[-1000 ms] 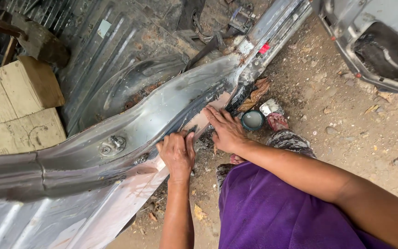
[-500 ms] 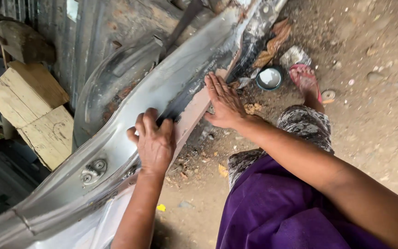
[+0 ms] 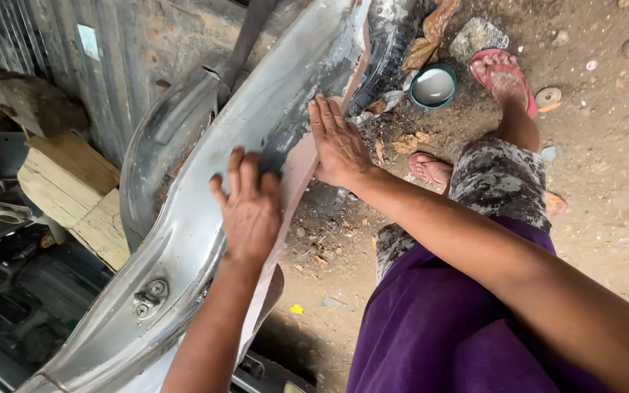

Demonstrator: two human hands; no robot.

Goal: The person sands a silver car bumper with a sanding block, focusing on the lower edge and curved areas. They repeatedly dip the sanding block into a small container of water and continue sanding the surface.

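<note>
Both hands (image 3: pixel 252 211) flat (on metal panel (image 3: pixel 183 247))

Two hands (image 3: pixel 252 207) (image 3: pixel 338 142), one metal panel (image 3: pixel 183 247), two wooden blocks (image 3: pixel 74 189), one bowl (image 3: pixel 433 85)

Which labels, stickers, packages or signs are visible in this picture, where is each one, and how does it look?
Sticker: on the corrugated metal wall, upper left; small pale rectangle, slightly tilted; any print too small to tell.
Round tin: on the dirt ground, top centre, beyond the right hand; open, teal rim, whitish inside.
No signs or screens show.
</note>
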